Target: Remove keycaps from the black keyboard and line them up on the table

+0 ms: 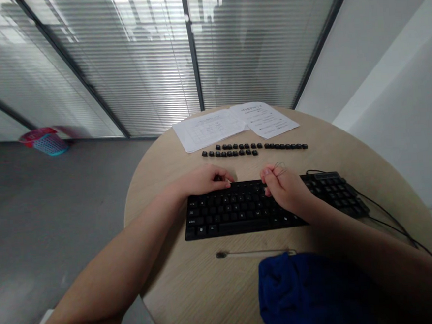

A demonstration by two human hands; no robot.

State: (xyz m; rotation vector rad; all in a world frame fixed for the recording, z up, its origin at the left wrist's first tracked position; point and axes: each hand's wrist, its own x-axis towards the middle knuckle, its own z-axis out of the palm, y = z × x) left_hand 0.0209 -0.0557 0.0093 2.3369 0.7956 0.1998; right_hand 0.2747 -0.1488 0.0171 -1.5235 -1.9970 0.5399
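Leaning over the round bench [180,283], the person has both hands at the top edge of the black keyboard [241,209]; the left hand [206,180] is curled, fingers bent down onto the upper row near the left-centre, pressing the board flat so it does not slide, though whether it pinches anything I cannot tell; the right hand [286,189] is closed in a loose fist around a thin wire key puller [280,166], whose loops poke up just above the knuckles, held upright so its prongs can drop over a cap; the keyboard lies square in front of the body, its cable [390,216] trailing off to the right and out of the way; beyond it, two neat rows of loose keycaps [254,148] sit in line, apart from the board, seemingly ordered so each one keeps its place; two printed sheets [235,123] lie at the far edge, angled toward the person for reading; a slim brush-like tool [252,253] rests near the front edge, touching a blue cloth [306,289] bunched at lower right; a pink and blue basket [46,141] stands far off on the floor
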